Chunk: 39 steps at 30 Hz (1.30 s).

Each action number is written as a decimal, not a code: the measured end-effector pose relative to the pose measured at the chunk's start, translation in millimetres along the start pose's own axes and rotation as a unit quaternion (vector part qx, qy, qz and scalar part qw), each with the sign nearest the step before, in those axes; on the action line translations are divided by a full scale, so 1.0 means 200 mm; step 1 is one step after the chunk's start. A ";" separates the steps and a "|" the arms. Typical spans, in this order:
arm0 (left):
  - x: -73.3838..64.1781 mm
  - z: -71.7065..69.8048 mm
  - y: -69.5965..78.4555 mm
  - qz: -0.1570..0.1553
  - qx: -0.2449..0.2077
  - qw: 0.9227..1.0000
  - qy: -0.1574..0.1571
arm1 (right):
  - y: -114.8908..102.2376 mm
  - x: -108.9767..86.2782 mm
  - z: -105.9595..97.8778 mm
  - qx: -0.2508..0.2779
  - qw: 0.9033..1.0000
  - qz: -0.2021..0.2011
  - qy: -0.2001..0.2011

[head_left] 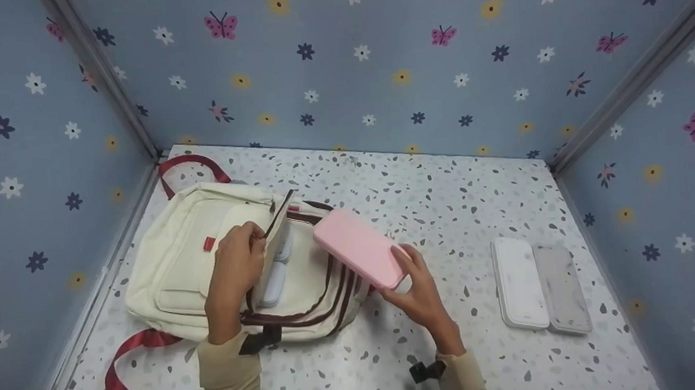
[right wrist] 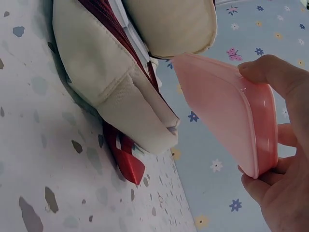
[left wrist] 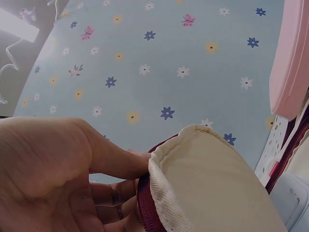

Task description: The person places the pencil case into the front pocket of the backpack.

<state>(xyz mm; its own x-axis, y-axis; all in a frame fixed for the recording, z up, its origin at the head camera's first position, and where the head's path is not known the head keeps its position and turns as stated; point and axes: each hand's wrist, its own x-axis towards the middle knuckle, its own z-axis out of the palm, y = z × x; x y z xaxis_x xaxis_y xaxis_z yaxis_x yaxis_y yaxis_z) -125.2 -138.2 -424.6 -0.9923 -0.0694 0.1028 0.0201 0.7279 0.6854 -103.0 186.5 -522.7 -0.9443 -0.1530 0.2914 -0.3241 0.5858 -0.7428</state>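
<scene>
A cream backpack (head_left: pixel 177 245) with dark red zips lies on the speckled table, its front pocket unzipped. My left hand (head_left: pixel 238 260) pinches the edge of the pocket flap (left wrist: pixel 212 188) between thumb and fingers and holds it up. Inside the pocket sit pale blue-white cases (head_left: pixel 274 285), partly hidden by the flap. In my right hand (head_left: pixel 417 289) is a pink pencil case (head_left: pixel 359 248), gripped at its near end with the thumb on one side and the fingers on the other. Its far end hangs over the pocket's right side, tilted in the right wrist view.
Right of the backpack, a white case (head_left: pixel 520 284) and a grey case (head_left: pixel 562 288) lie side by side on the table (head_left: pixel 443 202). Red straps (head_left: pixel 125 373) spread from the bag's left side. Flower-patterned panels (head_left: pixel 341 70) enclose the back and both sides.
</scene>
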 end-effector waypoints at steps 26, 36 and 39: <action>0.00 0.00 0.01 0.023 -0.001 1.000 0.007 | -0.08 0.16 0.23 0.003 0.991 -0.059 -0.116; 0.00 -0.01 0.00 0.022 -0.005 1.000 0.010 | -0.06 0.16 0.23 0.014 0.995 -0.019 -0.093; 0.00 -0.01 0.00 0.021 -0.005 1.000 0.012 | -0.06 0.15 0.24 0.006 0.997 -0.020 -0.072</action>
<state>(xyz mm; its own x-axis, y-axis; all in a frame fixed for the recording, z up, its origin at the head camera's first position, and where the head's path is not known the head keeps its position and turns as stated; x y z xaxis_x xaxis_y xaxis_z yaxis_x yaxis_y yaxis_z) -125.7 -138.7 -422.9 -0.9873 -0.0548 0.1493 0.0637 0.7240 0.6869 -130.5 136.9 -534.5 -0.9288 -0.2892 0.2315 -0.3612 0.5676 -0.7399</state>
